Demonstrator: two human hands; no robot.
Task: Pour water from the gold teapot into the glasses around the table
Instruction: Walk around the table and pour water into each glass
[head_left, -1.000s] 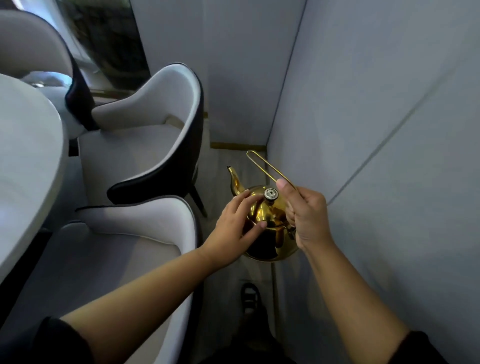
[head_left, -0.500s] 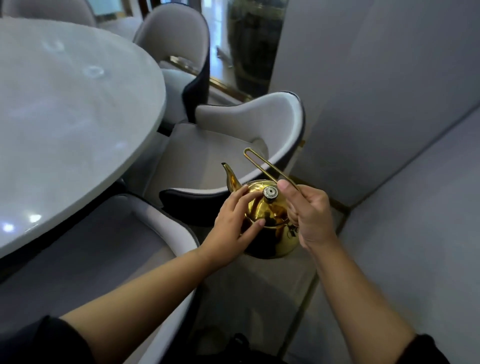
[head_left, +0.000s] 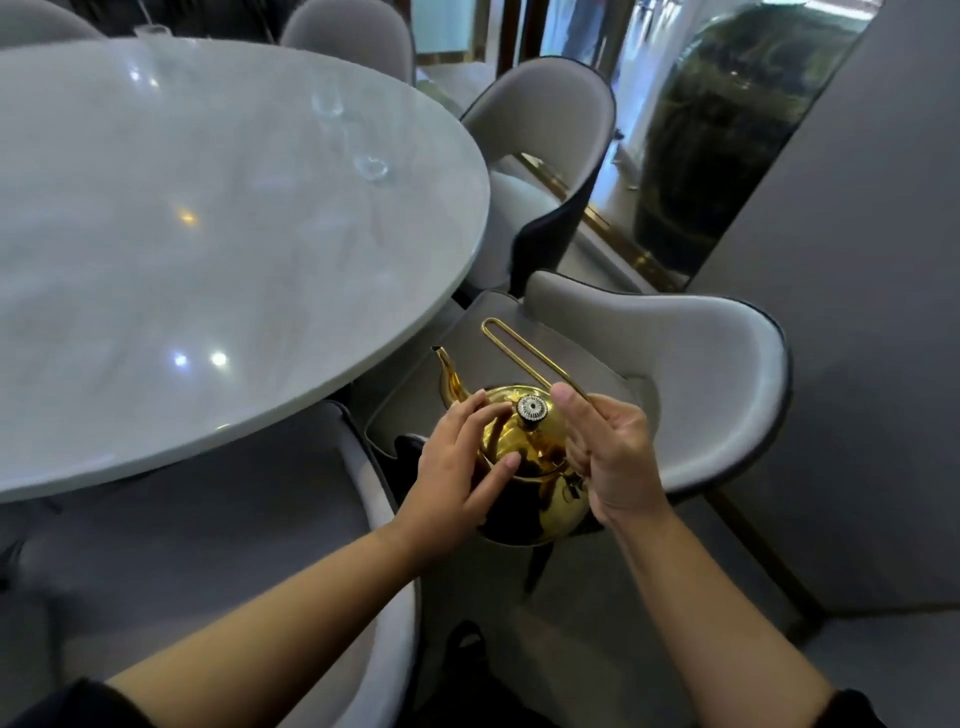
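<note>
The gold teapot (head_left: 535, 467) hangs in the air over a grey chair seat, spout pointing toward the table. My right hand (head_left: 608, 462) grips its thin wire handle, which sticks up and away. My left hand (head_left: 457, 467) rests flat against the pot's left side and lid, fingers spread. Two clear glasses stand on the round pale table (head_left: 208, 249): one glass (head_left: 371, 163) near the right rim and another glass (head_left: 327, 104) behind it. A third glass (head_left: 148, 28) shows faintly at the far edge.
Grey chairs with dark trim ring the table: one chair (head_left: 691, 374) under the teapot, another chair (head_left: 545, 156) beyond it, a near chair (head_left: 260, 545) below my left arm. A grey wall (head_left: 857, 312) and a dark panel (head_left: 727, 130) stand to the right.
The view has swung left from the wall corner to the table, so the table and glasses have come into sight. Both hands keep the same hold on the teapot.
</note>
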